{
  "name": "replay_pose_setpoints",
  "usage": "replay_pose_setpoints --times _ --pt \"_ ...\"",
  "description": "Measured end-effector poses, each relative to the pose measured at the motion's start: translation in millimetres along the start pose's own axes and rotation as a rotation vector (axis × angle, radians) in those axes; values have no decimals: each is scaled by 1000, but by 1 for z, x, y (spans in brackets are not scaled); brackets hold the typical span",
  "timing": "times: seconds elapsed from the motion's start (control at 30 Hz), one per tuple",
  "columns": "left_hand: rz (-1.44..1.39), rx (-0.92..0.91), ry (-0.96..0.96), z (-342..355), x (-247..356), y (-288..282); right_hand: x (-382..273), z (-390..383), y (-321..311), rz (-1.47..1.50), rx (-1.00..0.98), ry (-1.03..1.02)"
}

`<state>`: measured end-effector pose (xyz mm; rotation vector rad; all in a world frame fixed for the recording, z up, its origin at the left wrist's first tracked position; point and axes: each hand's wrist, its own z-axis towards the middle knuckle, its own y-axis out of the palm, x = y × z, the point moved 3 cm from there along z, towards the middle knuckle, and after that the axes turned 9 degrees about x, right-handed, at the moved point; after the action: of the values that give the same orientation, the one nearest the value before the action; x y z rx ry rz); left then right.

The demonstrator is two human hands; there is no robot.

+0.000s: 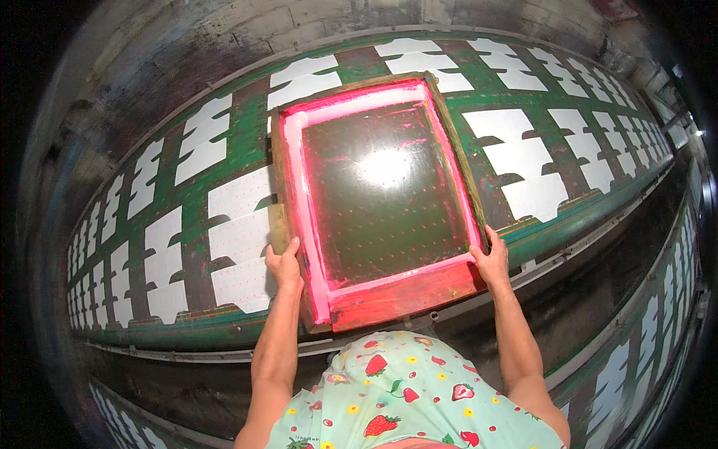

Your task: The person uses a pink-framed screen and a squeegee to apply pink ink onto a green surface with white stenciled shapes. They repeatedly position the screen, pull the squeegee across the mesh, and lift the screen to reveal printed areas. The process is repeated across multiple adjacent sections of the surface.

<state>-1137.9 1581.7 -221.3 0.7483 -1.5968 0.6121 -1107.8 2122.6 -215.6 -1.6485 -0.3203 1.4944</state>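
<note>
A wooden-framed printing screen with a pink-stained border and dark mesh lies on the long green printing table. My left hand grips the frame's left side near the lower corner. My right hand grips its right side near the lower corner. White cut fabric pieces lie in rows on the table on both sides of the screen, and the ones to the left show faint dots. Whatever lies under the screen is hidden.
A metal rail runs along the table's near edge. A second table with white pieces stretches at the lower right. A worn concrete wall stands behind the table. My strawberry-print shirt fills the bottom centre.
</note>
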Motion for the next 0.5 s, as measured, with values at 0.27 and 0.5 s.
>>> replay_pose_setpoints --times 0.27,0.5 --pt "5 42 -7 -18 -15 7 28 16 -6 44 -87 -20" --pt "52 49 11 -28 -19 22 28 23 -22 58 -85 -101"
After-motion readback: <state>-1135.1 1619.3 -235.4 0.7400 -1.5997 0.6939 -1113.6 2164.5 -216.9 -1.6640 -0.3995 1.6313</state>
